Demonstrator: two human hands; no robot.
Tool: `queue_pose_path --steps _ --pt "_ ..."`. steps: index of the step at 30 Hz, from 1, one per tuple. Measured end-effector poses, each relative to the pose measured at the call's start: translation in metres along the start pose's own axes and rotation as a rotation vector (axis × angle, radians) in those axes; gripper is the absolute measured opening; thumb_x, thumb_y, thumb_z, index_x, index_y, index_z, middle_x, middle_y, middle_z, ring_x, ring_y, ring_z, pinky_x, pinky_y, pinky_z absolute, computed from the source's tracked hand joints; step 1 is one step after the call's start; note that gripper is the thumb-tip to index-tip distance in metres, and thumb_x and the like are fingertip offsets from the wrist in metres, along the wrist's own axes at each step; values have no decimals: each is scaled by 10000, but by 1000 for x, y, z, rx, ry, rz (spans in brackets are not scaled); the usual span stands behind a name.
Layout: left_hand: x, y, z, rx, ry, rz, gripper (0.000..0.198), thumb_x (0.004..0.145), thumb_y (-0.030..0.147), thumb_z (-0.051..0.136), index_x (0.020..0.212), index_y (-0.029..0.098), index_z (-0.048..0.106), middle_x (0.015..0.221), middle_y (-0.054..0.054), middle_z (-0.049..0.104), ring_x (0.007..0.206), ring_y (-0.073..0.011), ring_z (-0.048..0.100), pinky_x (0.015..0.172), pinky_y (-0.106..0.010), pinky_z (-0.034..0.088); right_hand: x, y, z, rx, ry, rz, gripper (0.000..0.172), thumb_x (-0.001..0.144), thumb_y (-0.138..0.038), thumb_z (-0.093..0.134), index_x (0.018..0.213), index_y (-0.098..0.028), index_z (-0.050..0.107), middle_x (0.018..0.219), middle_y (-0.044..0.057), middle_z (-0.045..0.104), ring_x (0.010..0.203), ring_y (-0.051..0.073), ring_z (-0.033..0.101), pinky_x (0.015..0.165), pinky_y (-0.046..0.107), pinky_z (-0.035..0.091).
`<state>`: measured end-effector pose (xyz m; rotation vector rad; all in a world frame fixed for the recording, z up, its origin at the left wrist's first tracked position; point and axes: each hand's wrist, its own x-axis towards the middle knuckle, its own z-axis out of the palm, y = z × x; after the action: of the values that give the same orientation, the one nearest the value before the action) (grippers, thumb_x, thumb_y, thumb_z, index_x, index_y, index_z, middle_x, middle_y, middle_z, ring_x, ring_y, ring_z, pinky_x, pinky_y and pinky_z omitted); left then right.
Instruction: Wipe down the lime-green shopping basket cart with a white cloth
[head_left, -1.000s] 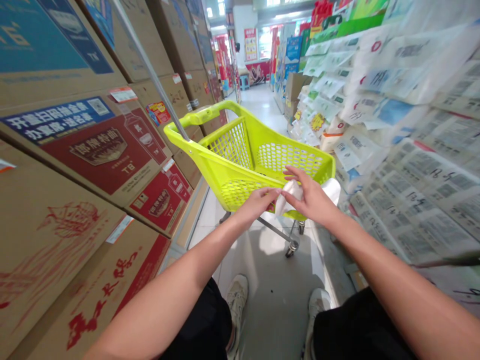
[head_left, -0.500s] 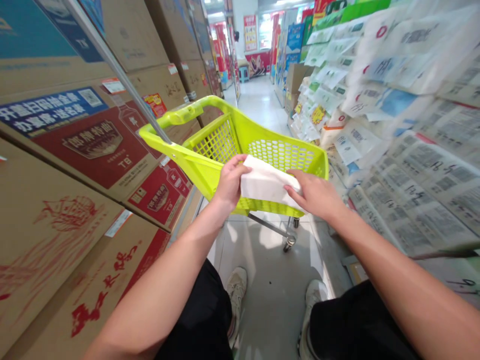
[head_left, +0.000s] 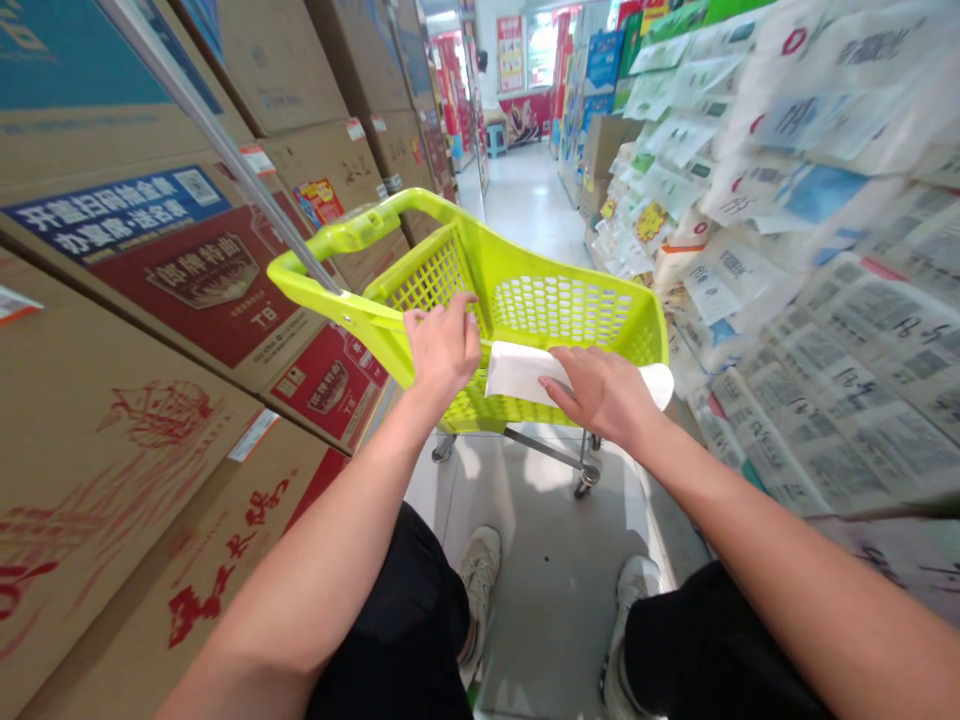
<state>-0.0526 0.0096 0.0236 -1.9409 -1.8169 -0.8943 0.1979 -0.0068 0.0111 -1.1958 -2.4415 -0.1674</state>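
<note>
A folded white cloth (head_left: 511, 370), or something like a thick paper towel, is held by my right hand (head_left: 596, 392) in front of the near side of a lime-green shopping cart (head_left: 555, 265). My fingers lie over its top and the thumb presses its face; one end sticks out past the hand at the right. My left hand (head_left: 444, 345) is off the cloth, beside its left end, with the fingers loosely bent and apart. It hovers at the cart's near rim; whether it touches the rim I cannot tell. No goods show in the cart's basket.
Large stacked cartons (head_left: 195, 270) line the left side, close to a slanting metal pole (head_left: 217, 130). On the right stand piled plastic-wrapped paper packs (head_left: 825, 330). A tiled aisle (head_left: 521, 180) runs ahead to a blue stool (head_left: 496, 139). My shoes are on the floor below.
My left hand has let go of the cloth and moved left, up to the cart's rim. The right hand keeps the cloth, its fingers now further over it.
</note>
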Motion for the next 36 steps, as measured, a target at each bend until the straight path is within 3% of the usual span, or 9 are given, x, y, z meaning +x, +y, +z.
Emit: queue_pose_path --steps 3,11,15,19,21,24,26,31,36 --pt "-2 15 5 -30 -71 38 454 1029 364 373 1422 236 562 1022 -92 770 1027 -305 656 1005 -469 313 6 -8 1 -93 -77 65 529 1062 -584 358 1159 -160 659 990 145 747 860 289 666 737 370 408" --pt "-8 29 5 -133 -74 66 515 1039 363 344 1489 180 511 1181 -120 746 1100 -305 626 1078 -487 284 18 -14 7 -76 -7 -22 530 1095 -504 297 1259 -158 664 1134 158 753 1050 299 665 846 375 433" --pt "-9 23 3 -65 14 94 434 999 370 435 1356 218 628 1260 -119 713 1209 -330 568 1201 -537 199 14 16 -3 -142 -170 253 692 1070 -639 224 1081 -190 751 965 166 771 874 309 709 726 371 440" --pt "-2 12 1 32 17 60 335 1005 377 423 1052 257 732 1069 -108 751 1108 -340 582 1180 -580 233 6 45 -9 -159 -279 451 803 1042 -699 180 986 -182 792 940 196 763 869 340 713 718 403 454" --pt "2 12 2 49 -32 87 377 1023 388 386 952 252 731 973 -115 758 1022 -335 592 1100 -572 308 5 48 -8 -155 -203 388 725 1067 -601 211 1007 -164 786 973 201 756 912 335 696 752 413 463" --pt "5 23 4 48 -61 96 440 1048 385 320 912 250 715 948 -119 766 966 -329 597 1015 -560 335 8 39 -2 -130 -33 125 548 1075 -446 290 1128 -137 739 1098 207 732 1040 333 644 848 419 452" --pt "5 33 4 32 -61 85 457 1059 383 290 947 244 711 958 -120 771 956 -327 599 996 -552 328 12 29 3 -123 13 22 507 1075 -456 320 1168 -136 702 1118 197 725 1068 332 623 869 410 424" --pt "-1 52 1 -31 -97 144 447 1067 407 293 1139 220 693 1041 -131 767 1010 -326 604 1015 -527 321 26 13 9 -175 -17 116 549 1084 -541 283 1086 -156 674 990 165 750 886 297 651 765 373 349" --pt "-9 59 3 -134 -95 198 425 1043 415 376 1258 204 676 1132 -141 737 1129 -338 591 1125 -534 315 28 15 5 -138 -25 93 532 1083 -531 289 1129 -181 688 1046 150 769 919 288 676 749 355 344"
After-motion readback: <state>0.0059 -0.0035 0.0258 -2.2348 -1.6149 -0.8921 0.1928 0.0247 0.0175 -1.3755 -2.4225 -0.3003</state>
